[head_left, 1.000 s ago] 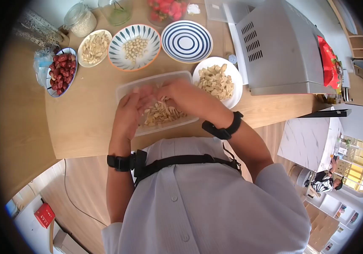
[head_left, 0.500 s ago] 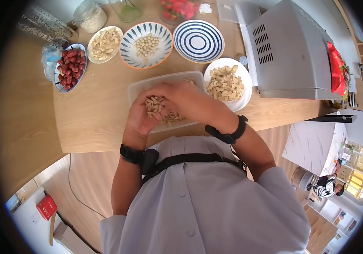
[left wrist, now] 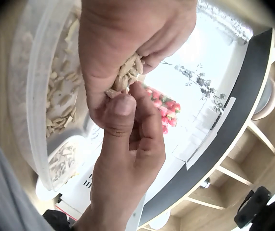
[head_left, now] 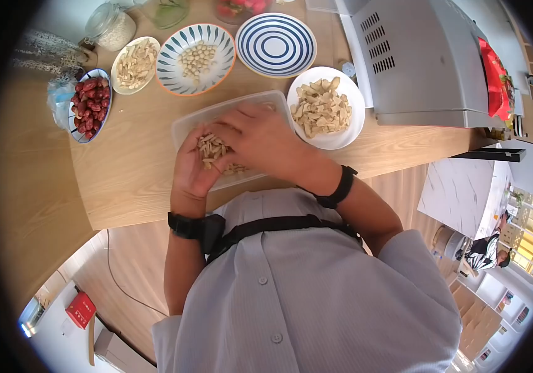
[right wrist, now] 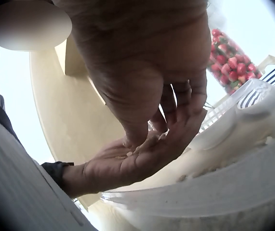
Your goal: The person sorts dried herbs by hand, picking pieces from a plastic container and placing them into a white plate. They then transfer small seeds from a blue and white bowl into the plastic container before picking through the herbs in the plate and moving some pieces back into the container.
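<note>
In the head view, my left hand (head_left: 191, 177) is cupped palm up over a clear plastic box (head_left: 181, 127), holding a small heap of pale dried root pieces (head_left: 212, 151). My right hand (head_left: 260, 138) reaches over from the right, fingers bent down onto that heap. The left wrist view shows the right thumb and forefinger pinching at the heap's edge, beside the curled left palm. More of the same loose pieces (left wrist: 62, 98) lie inside the box below. From the right wrist view, the right fingertips touch the left palm; its pieces are partly hidden.
Behind the box stand an oval dish of red dates (head_left: 91, 107), two plates of pale foods, a blue-ringed plate (head_left: 276, 45) and glass jars. To the right sit a white plate (head_left: 358, 109) of dried slices and a grey appliance (head_left: 425, 62). The table's front edge lies close to my body.
The left hand has turned palm up with a heap of pieces in it, raised from the box. The right hand has come across onto that heap.
</note>
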